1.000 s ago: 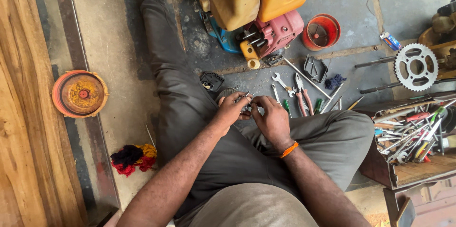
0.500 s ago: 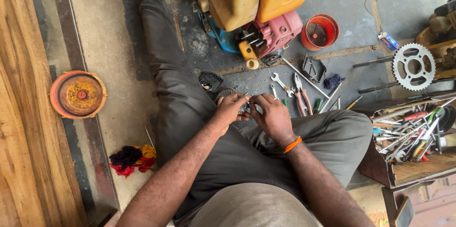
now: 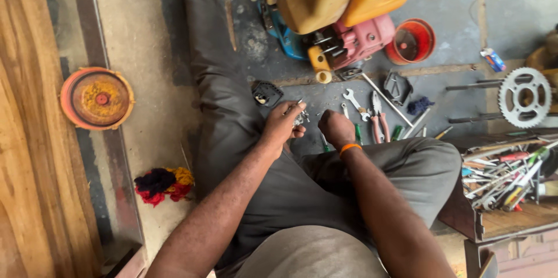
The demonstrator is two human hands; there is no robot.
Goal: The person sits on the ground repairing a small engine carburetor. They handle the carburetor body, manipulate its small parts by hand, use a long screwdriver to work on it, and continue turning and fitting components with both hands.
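I sit on the floor with my left leg stretched forward and my right knee bent. My left hand pinches a small metal part above my lap. My right hand, with an orange band at the wrist, is closed in a fist just right of it; what it holds is hidden. Straight ahead stands a small engine with a pink body and a yellow tank. A small black part lies on the floor by my left leg.
Spanners and pliers lie on the grey floor in front of me. An orange bowl stands by the engine, a sprocket at right, a tool tray at my right knee, a round orange disc and rags at left.
My right hand has drawn back a little from the left and closed into a fist. The view has shifted slightly; the left hand keeps the small part.
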